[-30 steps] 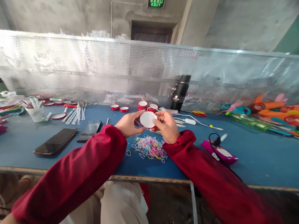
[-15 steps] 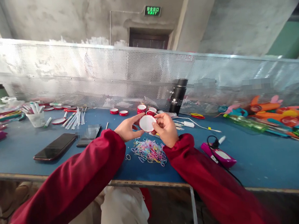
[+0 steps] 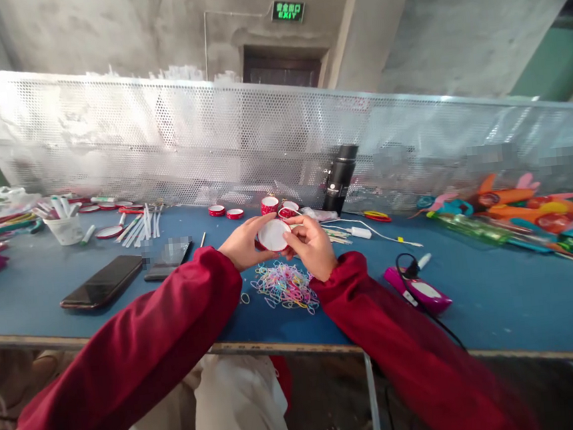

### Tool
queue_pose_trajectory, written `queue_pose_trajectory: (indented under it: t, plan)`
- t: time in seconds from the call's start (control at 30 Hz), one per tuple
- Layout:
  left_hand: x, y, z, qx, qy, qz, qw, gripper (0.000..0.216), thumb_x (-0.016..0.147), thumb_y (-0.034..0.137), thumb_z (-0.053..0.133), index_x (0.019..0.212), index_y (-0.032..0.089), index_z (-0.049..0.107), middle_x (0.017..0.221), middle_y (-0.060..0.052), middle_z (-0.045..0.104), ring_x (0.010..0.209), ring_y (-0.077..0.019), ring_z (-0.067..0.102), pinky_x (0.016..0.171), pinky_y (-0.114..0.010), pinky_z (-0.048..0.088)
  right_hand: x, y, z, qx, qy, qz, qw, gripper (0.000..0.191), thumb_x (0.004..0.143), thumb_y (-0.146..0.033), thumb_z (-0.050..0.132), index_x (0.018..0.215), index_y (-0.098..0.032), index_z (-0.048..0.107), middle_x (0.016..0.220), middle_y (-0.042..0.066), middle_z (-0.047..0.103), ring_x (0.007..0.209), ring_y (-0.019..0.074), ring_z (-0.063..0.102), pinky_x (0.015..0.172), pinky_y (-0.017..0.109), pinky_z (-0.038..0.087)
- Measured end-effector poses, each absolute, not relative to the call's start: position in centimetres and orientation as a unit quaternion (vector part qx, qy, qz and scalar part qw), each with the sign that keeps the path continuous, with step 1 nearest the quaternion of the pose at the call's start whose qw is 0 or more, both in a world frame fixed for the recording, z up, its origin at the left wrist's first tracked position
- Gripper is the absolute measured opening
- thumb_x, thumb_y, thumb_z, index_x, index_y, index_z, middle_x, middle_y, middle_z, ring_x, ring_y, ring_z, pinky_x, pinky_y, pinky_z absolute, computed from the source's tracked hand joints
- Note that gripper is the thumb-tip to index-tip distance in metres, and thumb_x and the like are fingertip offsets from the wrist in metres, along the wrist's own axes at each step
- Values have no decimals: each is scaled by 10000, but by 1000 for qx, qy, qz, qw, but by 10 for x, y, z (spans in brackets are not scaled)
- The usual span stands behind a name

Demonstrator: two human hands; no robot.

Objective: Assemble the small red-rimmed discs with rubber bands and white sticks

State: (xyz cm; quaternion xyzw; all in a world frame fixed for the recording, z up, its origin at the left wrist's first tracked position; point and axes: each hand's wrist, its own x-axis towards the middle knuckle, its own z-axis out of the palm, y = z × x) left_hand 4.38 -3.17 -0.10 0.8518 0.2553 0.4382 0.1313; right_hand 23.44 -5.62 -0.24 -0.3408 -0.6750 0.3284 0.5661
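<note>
Both my hands hold one small round red cap with a white face (image 3: 272,235) above the blue table (image 3: 499,297). My left hand (image 3: 243,244) grips its left side, fingers curled round the rim. My right hand (image 3: 312,245) pinches its right edge with thumb and fingertips. Right below them lies a loose pile of small coloured rubber bands (image 3: 286,285). More red caps (image 3: 274,206) stand just behind my hands.
Two dark phones (image 3: 102,281) lie at the left. A white cup of sticks (image 3: 65,227) and loose white sticks (image 3: 139,226) sit far left. A black flask (image 3: 338,180) stands behind. A magenta device with a cable (image 3: 418,289) lies right; colourful toys (image 3: 527,217) far right. A perforated metal screen (image 3: 159,139) closes the back.
The cap has tilted a little between my fingers and sits slightly lower and further left. The view has shifted a little. Nothing on the table has moved.
</note>
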Motion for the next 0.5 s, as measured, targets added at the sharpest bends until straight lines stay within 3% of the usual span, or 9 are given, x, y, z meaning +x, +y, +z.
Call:
queue_pose_trajectory:
  t: [0.2,0.3,0.5]
  plan:
    - [38,-28,0,835,260,469,124,848,659,324,813,1417,229,445,1351,-164,559,1225,-328,538,990,-513,469,240,-62,1,-308,-759,237,523,489,777,-325,706,1239,-249,564,922,41,700,756,199,674,650,342,560]
    - [37,-27,-1,832,259,475,126,845,647,331,821,1406,223,465,1336,-161,571,1208,-327,550,979,-505,474,241,-61,0,-302,-775,216,511,577,738,-297,746,1276,-241,545,940,49,700,758,200,663,696,362,555]
    - [36,-25,-1,837,269,462,118,851,636,347,828,1400,218,474,1341,-157,570,1175,-305,570,979,-494,471,241,-56,-4,-302,-781,210,504,551,750,-287,737,1263,-234,543,896,39,693,703,188,644,684,361,541]
